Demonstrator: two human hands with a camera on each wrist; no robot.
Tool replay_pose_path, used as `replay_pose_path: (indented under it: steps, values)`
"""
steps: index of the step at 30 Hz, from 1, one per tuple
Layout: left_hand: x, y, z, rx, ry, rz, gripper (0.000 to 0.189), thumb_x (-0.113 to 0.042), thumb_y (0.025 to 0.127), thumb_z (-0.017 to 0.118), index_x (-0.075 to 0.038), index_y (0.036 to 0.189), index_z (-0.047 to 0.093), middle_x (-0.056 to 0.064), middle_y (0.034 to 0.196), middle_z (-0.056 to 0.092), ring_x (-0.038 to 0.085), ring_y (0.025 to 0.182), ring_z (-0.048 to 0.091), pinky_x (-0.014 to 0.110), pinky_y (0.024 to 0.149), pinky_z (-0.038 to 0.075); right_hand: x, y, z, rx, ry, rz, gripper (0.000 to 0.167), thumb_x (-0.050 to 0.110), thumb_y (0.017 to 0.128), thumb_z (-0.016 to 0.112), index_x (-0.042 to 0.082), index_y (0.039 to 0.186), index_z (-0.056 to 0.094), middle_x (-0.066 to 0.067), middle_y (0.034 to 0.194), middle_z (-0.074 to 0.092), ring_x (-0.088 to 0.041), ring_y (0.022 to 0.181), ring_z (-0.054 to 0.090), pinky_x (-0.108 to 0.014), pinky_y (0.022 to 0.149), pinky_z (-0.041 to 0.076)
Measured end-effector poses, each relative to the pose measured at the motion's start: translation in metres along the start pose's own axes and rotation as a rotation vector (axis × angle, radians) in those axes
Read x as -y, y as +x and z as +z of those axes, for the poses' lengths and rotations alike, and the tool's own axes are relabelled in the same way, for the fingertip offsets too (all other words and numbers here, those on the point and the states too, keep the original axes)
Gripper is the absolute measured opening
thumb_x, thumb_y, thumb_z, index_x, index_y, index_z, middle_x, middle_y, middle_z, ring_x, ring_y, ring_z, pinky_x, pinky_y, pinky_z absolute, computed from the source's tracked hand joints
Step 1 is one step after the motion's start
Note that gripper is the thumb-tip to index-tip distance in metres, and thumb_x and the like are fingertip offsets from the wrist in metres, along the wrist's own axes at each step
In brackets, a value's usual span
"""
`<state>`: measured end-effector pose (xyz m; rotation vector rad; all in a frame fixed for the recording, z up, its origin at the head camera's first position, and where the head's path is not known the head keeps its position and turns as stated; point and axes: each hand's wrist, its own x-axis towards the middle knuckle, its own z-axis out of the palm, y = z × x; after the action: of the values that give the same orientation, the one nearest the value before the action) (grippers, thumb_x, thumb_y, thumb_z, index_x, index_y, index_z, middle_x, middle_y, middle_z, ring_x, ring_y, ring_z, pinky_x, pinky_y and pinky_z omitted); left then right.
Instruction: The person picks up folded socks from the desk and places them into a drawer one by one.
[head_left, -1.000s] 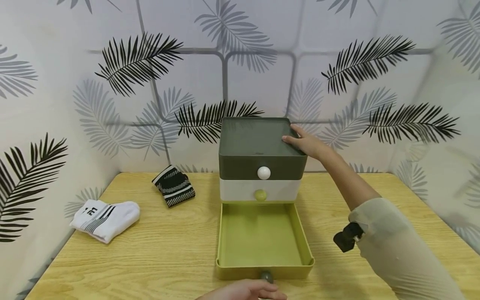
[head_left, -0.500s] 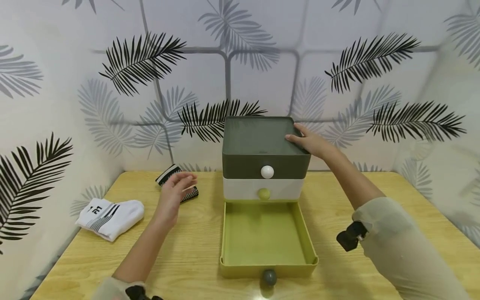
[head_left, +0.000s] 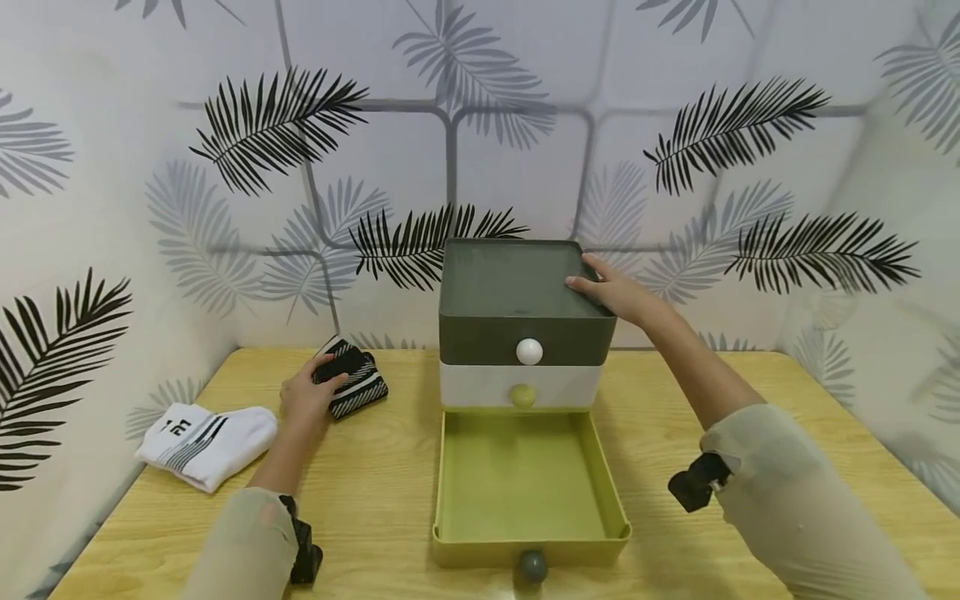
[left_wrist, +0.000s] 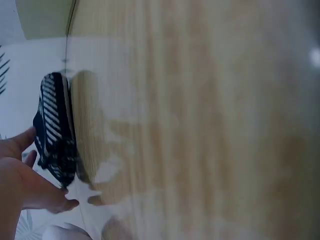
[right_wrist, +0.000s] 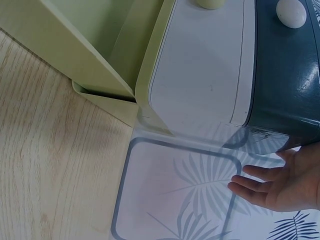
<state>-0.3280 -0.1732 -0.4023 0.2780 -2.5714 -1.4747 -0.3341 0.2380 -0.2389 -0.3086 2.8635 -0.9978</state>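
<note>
A folded black sock (head_left: 352, 379) with white stripes lies on the table, left of the drawer unit. My left hand (head_left: 306, 396) reaches it from its left side, fingers spread over it. In the left wrist view, a fingertip (left_wrist: 31, 134) meets the sock (left_wrist: 54, 127), while another finger extends past its near end. My right hand (head_left: 618, 292) rests on the right rim of the dark grey top (head_left: 510, 275) of the small drawer unit, fingers extended. In the right wrist view, several fingers (right_wrist: 255, 192) stretch out beside the unit's side.
The green bottom drawer (head_left: 531, 550) is pulled out toward me, with a grey round knob (head_left: 532, 567). Above it are a white drawer (head_left: 480, 385) and a dark one. A folded white sock (head_left: 206, 446) lies at the table's left. A leaf-patterned curtain (head_left: 525, 183) hangs behind.
My left hand has left the front of the green drawer and moved left and forward to the black sock. The right hand stays on the unit's top.
</note>
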Motion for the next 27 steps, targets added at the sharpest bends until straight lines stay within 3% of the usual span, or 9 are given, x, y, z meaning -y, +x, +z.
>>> replay_pose_path:
  steps: [4, 7, 10, 14, 17, 22, 24, 27]
  values:
    - [0.006, 0.004, -0.001, 0.093, 0.055, 0.021, 0.052, -0.017, 0.089, 0.061, -0.002, 0.135, 0.042, 0.029, 0.141, 0.026, 0.047, 0.131, 0.001, 0.053, 0.105, -0.003, 0.000, -0.001, 0.001, 0.005, 0.006, 0.004, 0.074, 0.043, 0.097, 0.039, 0.005, 0.148, 0.000, -0.024, 0.149, 0.004, -0.039, 0.135, 0.002, -0.053, 0.105, 0.008]
    - [0.008, 0.005, -0.001, 0.127, 0.074, 0.046, 0.050, -0.013, 0.089, 0.061, -0.001, 0.134, 0.042, 0.030, 0.141, 0.024, 0.048, 0.132, -0.002, 0.052, 0.105, -0.006, 0.000, -0.001, 0.001, 0.001, 0.011, -0.002, 0.074, 0.042, 0.097, 0.039, 0.005, 0.148, 0.001, -0.025, 0.149, 0.005, -0.039, 0.135, 0.002, -0.053, 0.105, 0.009]
    - [0.012, 0.008, 0.000, 0.103, 0.037, 0.071, 0.047, -0.007, 0.087, 0.062, 0.000, 0.128, 0.041, 0.032, 0.137, 0.030, 0.049, 0.129, 0.010, 0.053, 0.105, 0.007, 0.000, 0.000, 0.001, -0.003, 0.010, -0.004, 0.073, 0.042, 0.097, 0.039, 0.004, 0.148, 0.001, -0.025, 0.148, 0.006, -0.039, 0.135, 0.003, -0.053, 0.105, 0.009]
    - [0.016, 0.012, 0.005, 0.036, -0.013, 0.108, 0.033, 0.002, 0.082, 0.062, 0.003, 0.108, 0.042, 0.034, 0.121, 0.041, 0.047, 0.115, 0.033, 0.051, 0.098, 0.024, -0.002, 0.001, 0.002, 0.000, 0.003, 0.001, 0.073, 0.042, 0.097, 0.039, 0.004, 0.148, 0.002, -0.024, 0.149, 0.006, -0.039, 0.135, 0.003, -0.053, 0.105, 0.010]
    - [0.016, 0.015, 0.007, 0.058, 0.085, 0.165, 0.019, 0.003, 0.083, 0.059, 0.005, 0.100, 0.052, 0.034, 0.118, 0.046, 0.048, 0.116, 0.034, 0.052, 0.100, 0.021, -0.002, 0.001, 0.002, 0.000, 0.002, 0.005, 0.073, 0.042, 0.097, 0.039, 0.005, 0.148, 0.002, -0.025, 0.148, 0.006, -0.040, 0.134, 0.003, -0.053, 0.105, 0.009]
    - [0.009, 0.016, 0.007, 0.176, 0.238, 0.189, 0.022, -0.009, 0.089, 0.056, 0.002, 0.108, 0.059, 0.033, 0.132, 0.037, 0.053, 0.128, 0.009, 0.057, 0.103, 0.001, -0.001, 0.000, 0.001, -0.002, 0.007, 0.000, 0.073, 0.041, 0.097, 0.039, 0.004, 0.148, 0.002, -0.025, 0.148, 0.005, -0.040, 0.135, 0.003, -0.053, 0.105, 0.009]
    - [0.006, 0.015, 0.007, 0.194, 0.265, 0.179, 0.024, -0.013, 0.089, 0.059, 0.000, 0.109, 0.058, 0.032, 0.133, 0.037, 0.052, 0.129, 0.010, 0.056, 0.103, 0.003, -0.001, 0.000, 0.001, 0.001, 0.009, -0.002, 0.073, 0.041, 0.097, 0.039, 0.005, 0.148, 0.001, -0.024, 0.149, 0.005, -0.039, 0.135, 0.003, -0.053, 0.105, 0.009]
    - [0.002, 0.016, 0.008, 0.198, 0.300, 0.194, 0.025, -0.010, 0.086, 0.062, 0.001, 0.108, 0.058, 0.032, 0.128, 0.042, 0.053, 0.122, 0.025, 0.057, 0.100, 0.016, 0.000, 0.001, 0.001, 0.002, 0.006, 0.002, 0.073, 0.042, 0.097, 0.039, 0.006, 0.148, 0.002, -0.023, 0.149, 0.003, -0.039, 0.135, 0.002, -0.053, 0.105, 0.009]
